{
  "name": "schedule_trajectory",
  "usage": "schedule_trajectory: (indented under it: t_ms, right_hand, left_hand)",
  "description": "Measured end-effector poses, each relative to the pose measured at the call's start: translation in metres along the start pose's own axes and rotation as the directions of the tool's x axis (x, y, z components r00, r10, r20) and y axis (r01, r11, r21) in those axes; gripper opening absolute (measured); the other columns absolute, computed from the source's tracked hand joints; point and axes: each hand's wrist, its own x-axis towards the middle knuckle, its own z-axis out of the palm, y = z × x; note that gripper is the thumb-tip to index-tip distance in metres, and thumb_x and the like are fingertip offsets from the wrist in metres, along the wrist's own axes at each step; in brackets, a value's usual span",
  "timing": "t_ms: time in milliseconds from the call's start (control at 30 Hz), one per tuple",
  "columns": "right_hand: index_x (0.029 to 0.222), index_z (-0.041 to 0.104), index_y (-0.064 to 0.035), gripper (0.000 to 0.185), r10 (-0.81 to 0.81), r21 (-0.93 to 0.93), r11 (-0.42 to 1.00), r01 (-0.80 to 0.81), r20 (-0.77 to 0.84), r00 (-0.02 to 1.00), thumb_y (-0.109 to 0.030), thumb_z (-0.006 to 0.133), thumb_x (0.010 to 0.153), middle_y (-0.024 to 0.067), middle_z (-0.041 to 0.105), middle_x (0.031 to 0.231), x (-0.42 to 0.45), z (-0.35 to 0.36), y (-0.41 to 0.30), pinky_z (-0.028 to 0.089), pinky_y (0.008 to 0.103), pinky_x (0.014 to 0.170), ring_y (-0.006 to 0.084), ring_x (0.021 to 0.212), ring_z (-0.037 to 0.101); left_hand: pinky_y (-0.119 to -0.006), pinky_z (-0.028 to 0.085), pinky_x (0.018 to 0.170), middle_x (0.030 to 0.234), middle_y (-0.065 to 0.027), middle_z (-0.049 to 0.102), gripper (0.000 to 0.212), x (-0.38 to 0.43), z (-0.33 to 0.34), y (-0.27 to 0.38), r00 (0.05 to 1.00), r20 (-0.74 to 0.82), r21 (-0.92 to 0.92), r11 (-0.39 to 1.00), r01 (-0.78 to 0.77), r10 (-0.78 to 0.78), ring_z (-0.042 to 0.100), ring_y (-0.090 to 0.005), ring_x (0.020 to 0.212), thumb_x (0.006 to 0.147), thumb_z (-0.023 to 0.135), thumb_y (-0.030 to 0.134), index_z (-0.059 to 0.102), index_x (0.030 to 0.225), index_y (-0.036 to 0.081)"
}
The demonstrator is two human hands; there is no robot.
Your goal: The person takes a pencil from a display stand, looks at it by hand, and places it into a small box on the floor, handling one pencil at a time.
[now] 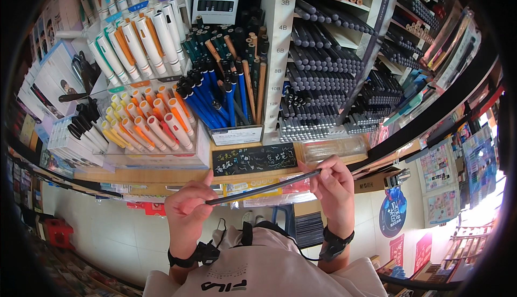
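Observation:
A long dark grey pencil [262, 188] spans the gap between my two hands, in front of the shelf's wooden edge. My left hand [188, 206] pinches its lower left end between thumb and fingers. The opposite, slightly higher end is gripped by the fingertips of my right hand [334, 182]. Just beyond the pencil lies a black strip with handwriting [254, 160] on the wooden shelf [161, 175]. Blue pencils [206, 99] stand in a holder behind that strip.
White and orange markers [145, 121] fill a clear stand at left. A divided rack [278, 67] holds stacked dark pencils beyond my right hand. A clear plastic box [335, 148] sits by the shelf edge. Below are a cardboard box [369, 185] and a blue stool [278, 215].

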Motion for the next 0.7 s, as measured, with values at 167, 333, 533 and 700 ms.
schedule_trajectory:
  t_ms: [167,333,533,700]
  right_hand:
    - [0.091,0.050,-0.0011,0.009,-0.003,-0.045,0.999,0.000,-0.070,0.998,-0.009,0.052,0.088,-0.0005,0.045,0.058,0.000,0.009,-0.003,0.036,0.0454,0.103,0.0083,0.053,0.045]
    - [0.092,0.050,-0.0015,0.009,0.032,-0.033,0.999,-0.035,-0.102,0.994,-0.009,0.052,0.088,0.0000,0.048,0.061,-0.002,0.007,-0.001,0.037,0.0436,0.103,0.0083,0.054,0.048]
    - [0.094,0.051,-0.0009,0.007,-0.015,-0.117,0.993,0.004,-0.095,0.995,-0.008,0.050,0.092,0.0056,0.058,0.070,-0.003,0.009,-0.002,0.029,0.0177,0.046,0.0055,0.054,0.045]
    - [0.094,0.053,-0.0012,0.008,-0.058,-0.365,0.931,0.015,-0.107,0.993,-0.008,0.053,0.090,-0.0038,0.047,0.061,-0.007,0.014,-0.007,0.029,0.0179,0.047,0.0031,0.053,0.039]
  left_hand:
    - [-0.058,0.022,0.108,0.076,-0.0049,0.057,0.024,0.000,0.000,0.001,1.000,-0.003,0.000,1.000,-0.009,0.009,0.057,-0.0167,0.073,0.079,0.072,0.023,0.062,0.084,0.001]
    - [-0.056,0.022,0.109,0.079,-0.0070,0.059,0.023,-0.002,0.001,0.001,1.000,-0.028,0.053,0.999,-0.007,0.009,0.057,-0.0158,0.074,0.079,0.072,0.021,0.062,0.085,0.001]
    - [-0.048,0.020,0.112,0.085,-0.0065,0.061,0.015,-0.002,-0.006,0.009,0.999,-0.037,0.143,0.990,0.011,-0.005,0.056,-0.0146,0.084,0.073,0.061,-0.007,0.064,0.087,-0.002]
    - [-0.033,0.039,0.091,0.086,-0.0074,0.061,0.018,-0.002,-0.008,0.012,0.997,-0.071,0.207,0.978,0.007,0.008,0.055,-0.0133,0.083,0.072,0.062,-0.009,0.064,0.089,-0.003]
